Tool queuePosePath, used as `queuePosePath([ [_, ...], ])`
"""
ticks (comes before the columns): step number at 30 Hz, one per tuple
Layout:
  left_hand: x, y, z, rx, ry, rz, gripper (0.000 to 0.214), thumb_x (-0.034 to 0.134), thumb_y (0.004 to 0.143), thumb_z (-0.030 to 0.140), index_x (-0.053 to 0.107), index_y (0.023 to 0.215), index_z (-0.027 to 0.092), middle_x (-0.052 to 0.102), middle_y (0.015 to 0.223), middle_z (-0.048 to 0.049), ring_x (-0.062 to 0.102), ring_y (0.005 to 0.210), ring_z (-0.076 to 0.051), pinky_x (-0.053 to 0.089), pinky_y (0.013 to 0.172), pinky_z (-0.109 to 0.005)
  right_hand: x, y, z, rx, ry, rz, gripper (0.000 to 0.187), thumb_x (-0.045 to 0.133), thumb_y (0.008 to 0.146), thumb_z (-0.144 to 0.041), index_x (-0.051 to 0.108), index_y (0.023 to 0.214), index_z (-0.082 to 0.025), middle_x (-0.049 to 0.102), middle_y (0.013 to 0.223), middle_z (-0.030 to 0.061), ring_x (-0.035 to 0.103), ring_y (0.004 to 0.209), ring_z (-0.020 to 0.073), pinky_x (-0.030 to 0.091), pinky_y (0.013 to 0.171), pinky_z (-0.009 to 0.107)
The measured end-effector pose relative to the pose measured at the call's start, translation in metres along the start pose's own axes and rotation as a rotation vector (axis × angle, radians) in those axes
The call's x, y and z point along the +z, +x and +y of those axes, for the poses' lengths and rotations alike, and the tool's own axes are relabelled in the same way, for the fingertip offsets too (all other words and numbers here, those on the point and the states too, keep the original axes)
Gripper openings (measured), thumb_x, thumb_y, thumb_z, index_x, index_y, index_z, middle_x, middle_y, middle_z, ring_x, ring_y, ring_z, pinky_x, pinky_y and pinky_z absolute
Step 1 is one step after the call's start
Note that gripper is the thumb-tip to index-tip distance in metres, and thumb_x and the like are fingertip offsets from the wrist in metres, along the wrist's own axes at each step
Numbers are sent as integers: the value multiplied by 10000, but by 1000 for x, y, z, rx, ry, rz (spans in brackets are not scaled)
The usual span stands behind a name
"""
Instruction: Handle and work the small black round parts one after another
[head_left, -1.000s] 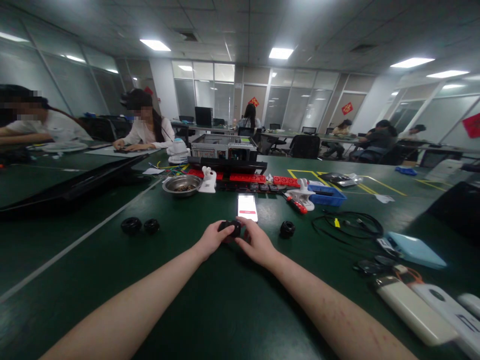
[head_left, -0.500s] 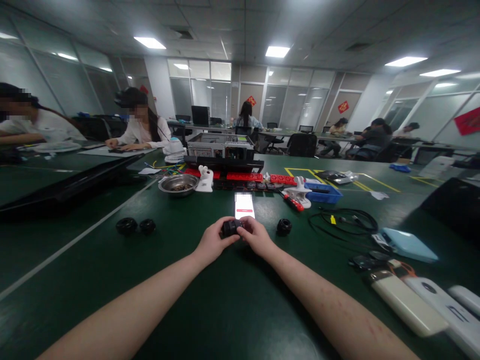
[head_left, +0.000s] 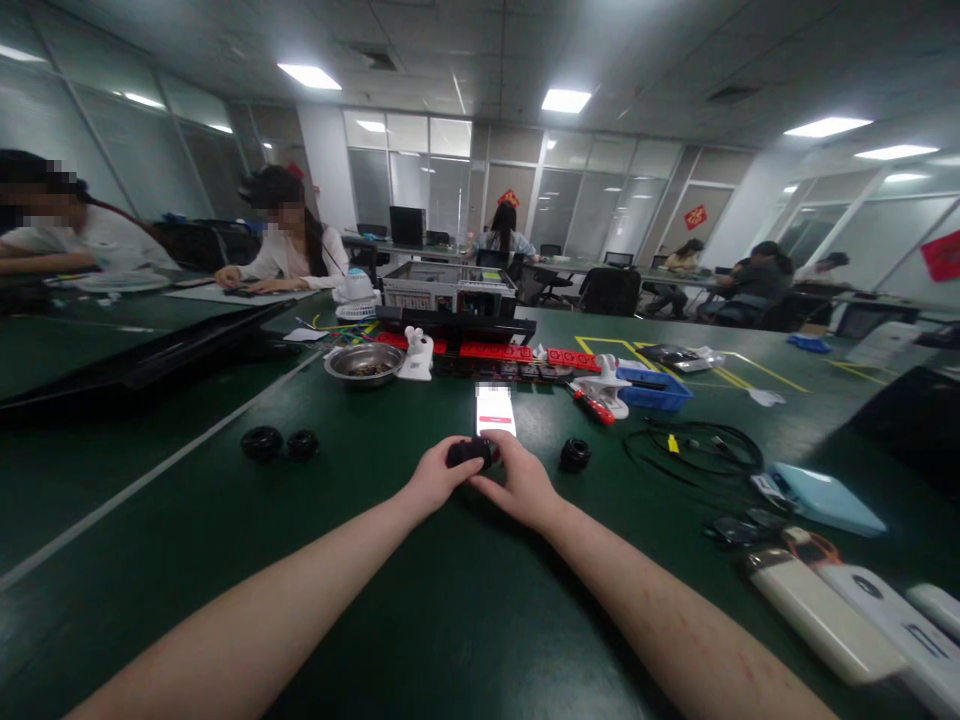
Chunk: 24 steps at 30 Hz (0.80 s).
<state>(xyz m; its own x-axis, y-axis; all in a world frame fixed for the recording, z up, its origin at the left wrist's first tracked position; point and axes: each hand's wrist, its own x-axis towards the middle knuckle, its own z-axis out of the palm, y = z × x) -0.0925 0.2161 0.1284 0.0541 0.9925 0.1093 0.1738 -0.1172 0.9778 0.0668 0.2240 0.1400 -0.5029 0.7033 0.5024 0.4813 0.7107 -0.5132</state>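
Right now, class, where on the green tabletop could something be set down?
Bare patches: between the leftmost two round black parts and the left hand; also nearer, between both forearms. Crowded: rightward, from the coiled black cable to the oblong cream case.

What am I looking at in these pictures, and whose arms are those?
There's no robot here! A person wears a camera on their head, and it looks forward and down, so you see their own two arms.

The person's left hand and right hand meet around a small, dark black, rounded piece. Fingers cover part of it, so I can't tell exactly what it is.

They're above a wide, dark green table. Just beyond the hands lies a flat phone with a bright white screen. Two chunky, round black pieces sit on the left, and one more round black piece on the right. Farther back is a shiny, round silver metal bowl.
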Motion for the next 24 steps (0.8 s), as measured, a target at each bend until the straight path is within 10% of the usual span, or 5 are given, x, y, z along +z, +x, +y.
queuePosePath([
  [10, 1, -8, 6, 142, 306, 54, 409, 653, 615, 280, 546, 1006, 221, 607, 970, -31, 564, 912, -208, 446, 787, -326, 12, 5, 23, 281, 97, -42, 392, 284, 873, -393, 553, 714, -158, 551, 600, 4, 511, 557, 124, 378, 530, 234],
  [24, -3, 1, 2, 28, 127, 73, 385, 450, 733, 463, 577, 825, 112, 624, 751, -73, 601, 698, -216, 473, 639, -330, 2, -1, 4, -5, -114, -10, 379, 551, 746, -251, 446, 1103, -174, 590, 916, 63, 543, 758, 163, 421, 690, 286],
])
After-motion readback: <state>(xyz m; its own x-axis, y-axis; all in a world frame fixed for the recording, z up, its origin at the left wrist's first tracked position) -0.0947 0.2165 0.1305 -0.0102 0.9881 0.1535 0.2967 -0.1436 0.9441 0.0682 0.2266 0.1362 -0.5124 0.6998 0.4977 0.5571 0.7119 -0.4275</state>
